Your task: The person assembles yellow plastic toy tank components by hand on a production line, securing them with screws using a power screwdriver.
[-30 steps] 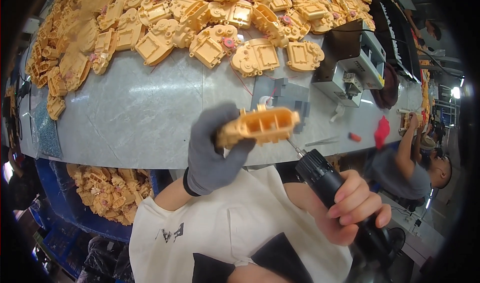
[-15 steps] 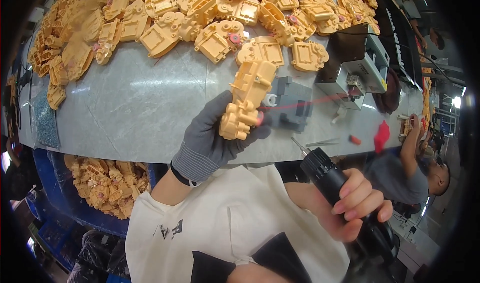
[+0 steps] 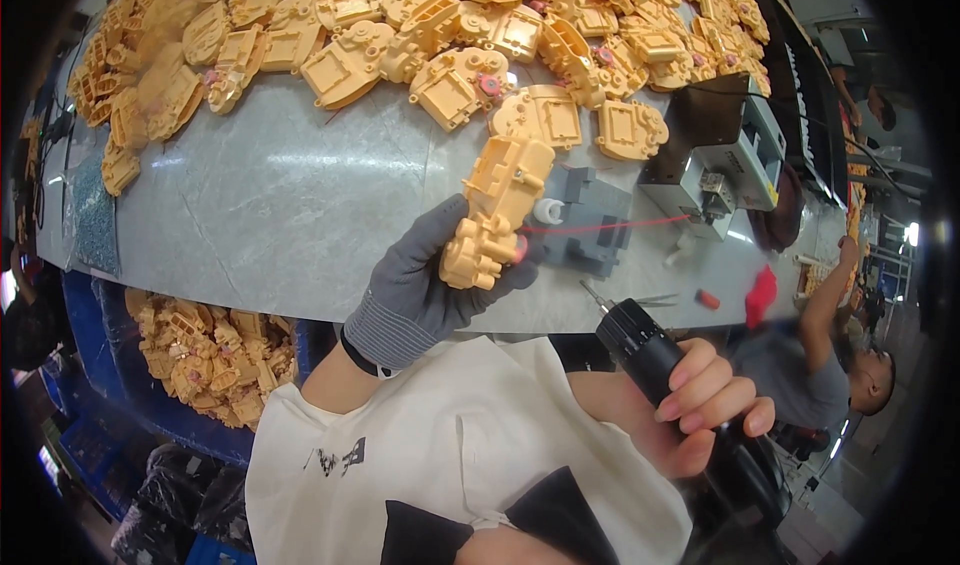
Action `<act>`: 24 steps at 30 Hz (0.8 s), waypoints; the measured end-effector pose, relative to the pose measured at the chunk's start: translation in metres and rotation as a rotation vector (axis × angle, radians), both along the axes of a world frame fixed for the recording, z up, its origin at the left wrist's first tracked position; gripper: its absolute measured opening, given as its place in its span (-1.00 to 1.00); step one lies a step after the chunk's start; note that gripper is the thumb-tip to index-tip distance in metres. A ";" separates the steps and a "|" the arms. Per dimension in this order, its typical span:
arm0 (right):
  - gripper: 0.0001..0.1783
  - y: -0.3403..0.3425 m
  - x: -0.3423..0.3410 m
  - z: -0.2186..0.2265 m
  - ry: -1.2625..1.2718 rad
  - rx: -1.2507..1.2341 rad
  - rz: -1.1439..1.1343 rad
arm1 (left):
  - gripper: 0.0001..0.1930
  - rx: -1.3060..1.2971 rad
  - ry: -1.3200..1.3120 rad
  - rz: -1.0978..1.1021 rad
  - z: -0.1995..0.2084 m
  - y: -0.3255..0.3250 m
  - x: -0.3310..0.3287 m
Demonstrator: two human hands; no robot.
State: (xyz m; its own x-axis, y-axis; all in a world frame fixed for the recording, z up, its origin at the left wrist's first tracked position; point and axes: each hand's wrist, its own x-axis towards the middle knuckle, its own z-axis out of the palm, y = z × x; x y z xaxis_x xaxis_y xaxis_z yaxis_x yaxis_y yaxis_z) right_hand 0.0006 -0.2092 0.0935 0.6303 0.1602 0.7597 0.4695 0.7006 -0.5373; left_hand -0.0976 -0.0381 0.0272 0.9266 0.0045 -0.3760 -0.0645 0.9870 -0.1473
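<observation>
Plainly, the left hand (image 3: 415, 287), in a gray knit glove with a striped cuff, has its grip curled around the lower end of a yellow plastic housing (image 3: 505, 187), thumb on one side and fingers on the other. The housing is held tilted above the near part of the gray tabletop (image 3: 270, 200), its upper end pointing away from the person, a bit of pink showing beside the fingertips. The bare right hand (image 3: 712, 400) has its grip wrapped around a black power screwdriver (image 3: 640, 340), whose slim metal bit (image 3: 596, 294) points up and left, apart from the housing. Just right of the housing sit a gray block fixture (image 3: 592, 233) and a small white round piece (image 3: 548, 211); a thin red wire (image 3: 622, 227) stretches over the fixture toward a boxy metal machine (image 3: 735, 150). Tweezers (image 3: 655, 300), a small orange-red piece (image 3: 708, 298) and a crumpled red item (image 3: 761, 297) lie farther right. Many similar yellow parts (image 3: 450, 90) cover the far side, and more fill a blue bin (image 3: 95, 340) below the left edge. Another person (image 3: 820, 370) is at the right.
</observation>
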 end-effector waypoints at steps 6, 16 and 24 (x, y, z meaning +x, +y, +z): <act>-0.62 0.005 0.003 -0.002 0.047 -0.019 -0.005 | -0.49 -0.185 -0.062 0.066 0.000 0.004 -0.006; -0.60 -0.002 0.012 -0.007 0.065 -0.007 -0.013 | -0.50 0.830 0.237 0.215 -0.058 0.008 -0.079; -0.60 0.016 0.023 -0.010 0.205 0.009 0.018 | -0.47 1.666 1.674 0.898 -0.079 0.080 -0.313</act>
State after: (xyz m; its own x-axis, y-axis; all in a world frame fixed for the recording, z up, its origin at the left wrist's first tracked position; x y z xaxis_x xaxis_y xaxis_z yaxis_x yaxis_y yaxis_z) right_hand 0.0236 -0.1933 0.0835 0.7690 0.1660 0.6173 0.3387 0.7131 -0.6138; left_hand -0.4106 0.0422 -0.0519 -0.3260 0.9074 0.2651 0.4642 -0.0906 0.8811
